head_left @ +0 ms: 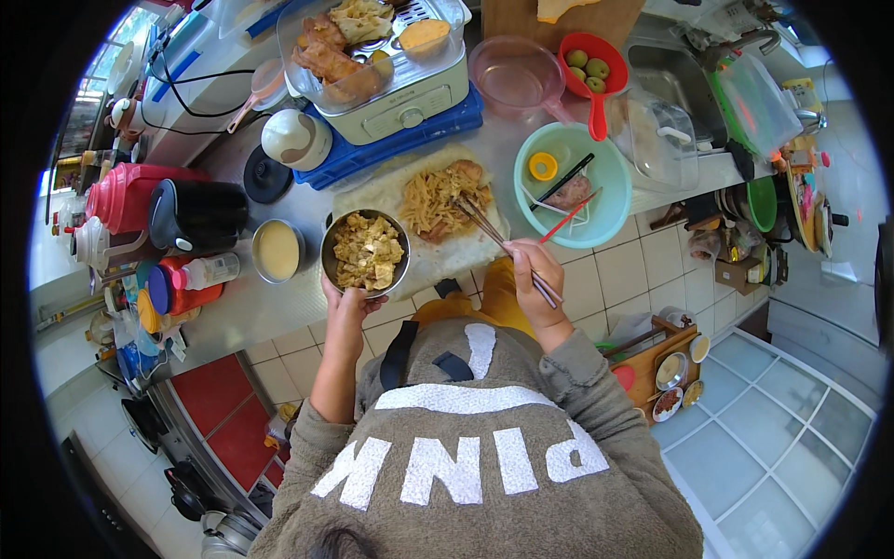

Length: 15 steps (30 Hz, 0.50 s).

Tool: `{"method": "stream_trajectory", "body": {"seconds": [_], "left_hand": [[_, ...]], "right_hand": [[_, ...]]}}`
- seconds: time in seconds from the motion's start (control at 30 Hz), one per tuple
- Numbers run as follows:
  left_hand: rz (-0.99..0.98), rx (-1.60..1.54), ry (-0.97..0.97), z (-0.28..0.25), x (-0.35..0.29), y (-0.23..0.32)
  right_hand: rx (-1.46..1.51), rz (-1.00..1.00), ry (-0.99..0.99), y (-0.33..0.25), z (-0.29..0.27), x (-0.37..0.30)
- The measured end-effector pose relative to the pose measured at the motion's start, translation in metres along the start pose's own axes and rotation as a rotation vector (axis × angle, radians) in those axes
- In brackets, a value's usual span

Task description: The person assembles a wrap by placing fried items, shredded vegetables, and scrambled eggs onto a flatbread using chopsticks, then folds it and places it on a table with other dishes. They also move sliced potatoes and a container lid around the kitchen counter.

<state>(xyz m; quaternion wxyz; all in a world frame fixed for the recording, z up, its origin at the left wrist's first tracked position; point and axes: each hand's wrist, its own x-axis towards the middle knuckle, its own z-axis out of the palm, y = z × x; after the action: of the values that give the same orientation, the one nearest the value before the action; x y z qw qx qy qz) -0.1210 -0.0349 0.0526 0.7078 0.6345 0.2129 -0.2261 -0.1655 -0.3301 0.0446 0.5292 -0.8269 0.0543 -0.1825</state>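
Note:
My left hand (345,305) grips a metal bowl (407,268) by its near left rim. Chopped yellowish food (365,250), like scrambled egg or tofu, fills much of it. In my right hand (534,279) is a pair of brown chopsticks (488,226), tips down in a heap of shredded pale-brown vegetables (430,200). That heap lies on a pale cutting board (358,197), just right of the bowl. Whether the tips pinch any shreds is too small to tell. A light green basin (610,154) stands to the right, holding pinkish minced meat (570,192), a yellow ring and several utensils.
Left of the bowl sits a metal cup (277,250) of pale yellow liquid. Behind the board, a food steamer (400,116) stands on a blue tray (326,172). A pink basin (517,74), a red colander (596,58) of green fruit and the sink (675,74) are at the back right. A black pitcher (196,214) stands left.

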Motion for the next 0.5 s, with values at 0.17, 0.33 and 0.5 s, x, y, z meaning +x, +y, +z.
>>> {"method": "stream_trajectory", "body": {"seconds": [0.17, 0.33, 0.5], "left_hand": [[-0.008, -0.018, 0.025, 0.001, -0.003, 0.002], [-0.005, -0.049, 0.053, -0.002, -0.001, 0.001], [-0.009, -0.071, 0.032, -0.008, 0.000, -0.003]], "right_hand": [[0.031, 0.005, -0.033, -0.006, 0.008, -0.003], [-0.013, -0.085, -0.070, -0.017, 0.005, -0.003], [-0.126, -0.156, -0.076, -0.016, 0.004, 0.021]]}}
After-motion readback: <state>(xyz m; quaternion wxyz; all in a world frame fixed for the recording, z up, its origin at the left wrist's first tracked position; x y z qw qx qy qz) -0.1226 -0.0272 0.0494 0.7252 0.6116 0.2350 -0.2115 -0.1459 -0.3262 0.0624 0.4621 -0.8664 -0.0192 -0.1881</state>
